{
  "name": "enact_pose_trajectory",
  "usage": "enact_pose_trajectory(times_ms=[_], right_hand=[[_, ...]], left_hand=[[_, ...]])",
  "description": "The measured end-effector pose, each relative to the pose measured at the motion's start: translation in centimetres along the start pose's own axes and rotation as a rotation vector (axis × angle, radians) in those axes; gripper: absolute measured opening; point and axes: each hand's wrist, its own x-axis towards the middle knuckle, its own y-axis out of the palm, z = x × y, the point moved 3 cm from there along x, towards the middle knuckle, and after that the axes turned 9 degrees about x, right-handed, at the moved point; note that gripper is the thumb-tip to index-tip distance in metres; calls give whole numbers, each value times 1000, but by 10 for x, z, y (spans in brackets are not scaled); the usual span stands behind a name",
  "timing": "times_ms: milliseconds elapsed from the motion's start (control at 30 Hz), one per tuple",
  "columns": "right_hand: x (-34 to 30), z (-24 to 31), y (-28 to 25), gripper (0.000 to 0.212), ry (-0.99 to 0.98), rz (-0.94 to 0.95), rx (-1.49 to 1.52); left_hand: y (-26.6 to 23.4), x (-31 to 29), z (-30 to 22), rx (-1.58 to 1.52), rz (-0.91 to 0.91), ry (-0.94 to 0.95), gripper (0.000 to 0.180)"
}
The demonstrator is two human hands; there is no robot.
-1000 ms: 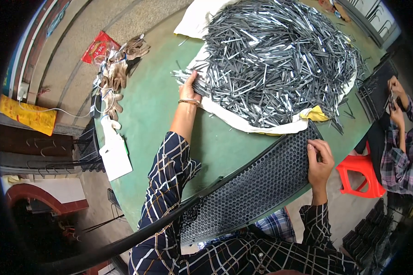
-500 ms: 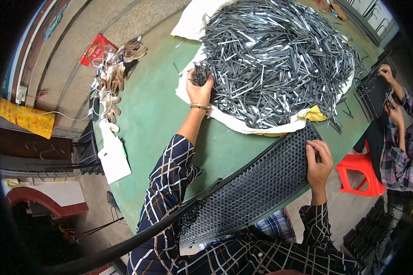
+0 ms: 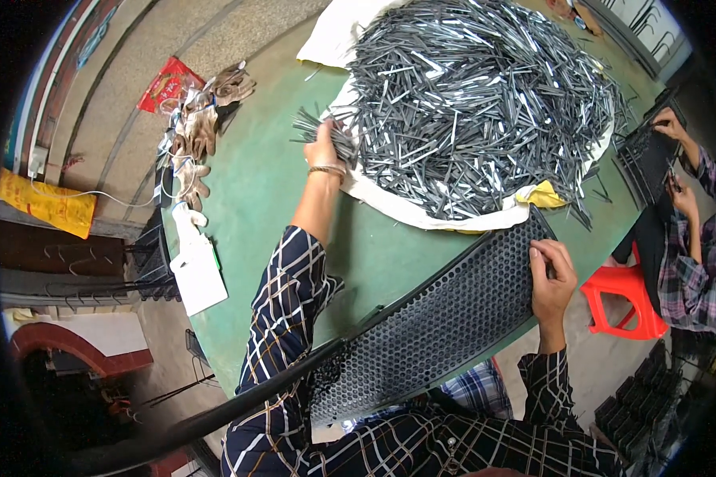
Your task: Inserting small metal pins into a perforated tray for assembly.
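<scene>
A bunch of thin dark strips [image 3: 342, 145] is in my left hand [image 3: 321, 151], its fingers closed round it; the strip ends fan out to the left of the hand. Just right of it, a large heap of loose black and grey strips [image 3: 477, 103] lies in an opened white sack [image 3: 422, 216]. A long black honeycomb-mesh panel [image 3: 445, 326] with a dark rim slants from the table edge toward my lap. At its right end my right hand [image 3: 554, 274] is closed, thumb and fingers against the panel edge. Its fingertips partly hide what they pinch.
The sack rests on a green table [image 3: 254, 175]. Along its left edge are worn work gloves [image 3: 203, 131], a white card [image 3: 199, 278] and a red packet [image 3: 169, 85]. At right, another person's hands [image 3: 680, 195] work at a similar black panel [image 3: 648, 155], near a red stool [image 3: 624, 302].
My left hand has turned and drawn slightly left off the heap's edge, the strips now fanned out to its left. My right hand and the panel have stayed put.
</scene>
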Motion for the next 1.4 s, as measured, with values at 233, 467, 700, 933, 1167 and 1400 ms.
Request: enact_pose_trajectory(times_ms=[233, 467, 700, 933, 1167, 1400], right_hand=[[-1, -4, -4, 10, 16, 19, 17], [-2, -5, -2, 10, 16, 28, 51], [-2, -8, -1, 10, 12, 34, 49], [-4, 0, -2, 9, -33, 63, 85], [-30, 65, 8, 11, -362, 22, -25], [-156, 223, 102, 30, -410, 621, 581]], left_hand=[[31, 6, -28, -2, 520, -358, 20], [47, -14, -33, -23, 495, -545, 16], [16, -52, -92, 443, 385, -274, 13], [-60, -132, -167, 338, 242, -236, 10], [-135, -247, -169, -277, 97, -242, 5], [-158, -384, -159, -366, 170, -189, 11]])
